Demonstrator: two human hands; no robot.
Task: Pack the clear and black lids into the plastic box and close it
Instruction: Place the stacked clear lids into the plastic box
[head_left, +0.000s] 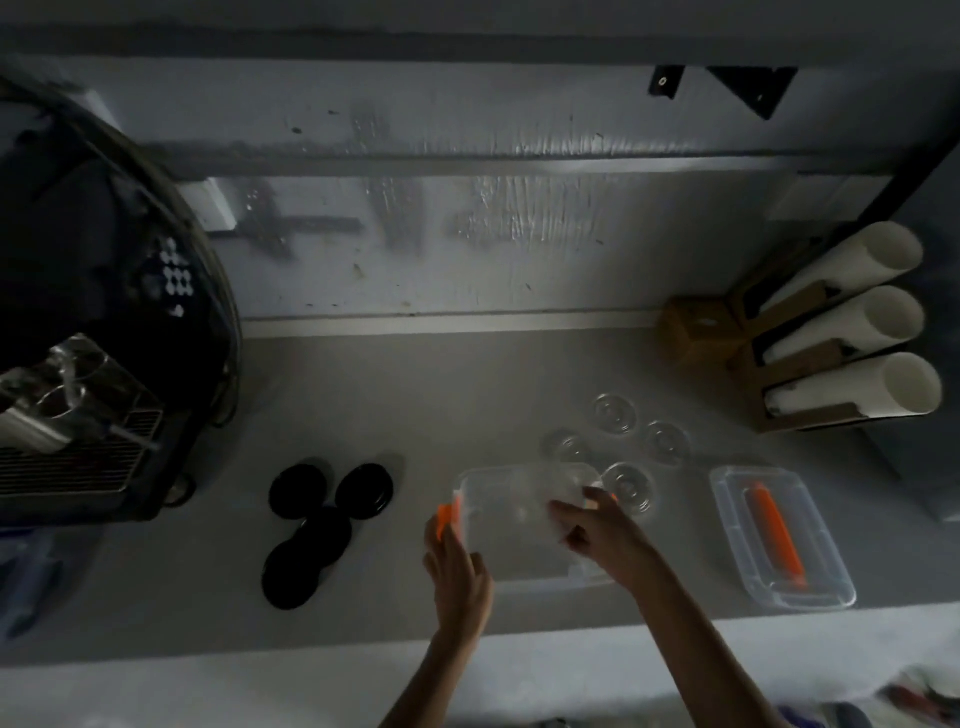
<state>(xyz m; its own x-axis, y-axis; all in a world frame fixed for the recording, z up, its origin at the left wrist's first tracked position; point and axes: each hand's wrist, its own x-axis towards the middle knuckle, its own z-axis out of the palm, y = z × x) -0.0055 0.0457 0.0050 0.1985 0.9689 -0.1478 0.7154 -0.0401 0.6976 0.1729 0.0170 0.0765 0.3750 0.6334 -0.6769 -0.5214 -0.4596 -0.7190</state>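
- Clear plastic box (519, 473) sits open at lower centre of the frame on the grey counter (415, 405). I see no lids inside it, so I judge that packing has not begun.
- Left hand (457, 564) grips the box's left end by the orange latch (445, 514), probably to steady or square the box for loading.
- Right hand (605, 535) reaches over the box's right rim with fingers extended. The blur hides whether they clamp the wall or only touch it, so I cannot tell.
- Black lids (317, 535) lie overlapping left of the box, a little apart from it.
- Clear lids (615, 413) are spread just beyond the box's upper right corner (the nearest one is almost at the right hand), so each hand has a group near its side.
- Box cover (810, 566), with its orange handle, lies at lower right, near enough for closing later.
- White cups (878, 317) in a holder fill the right edge of the frame.
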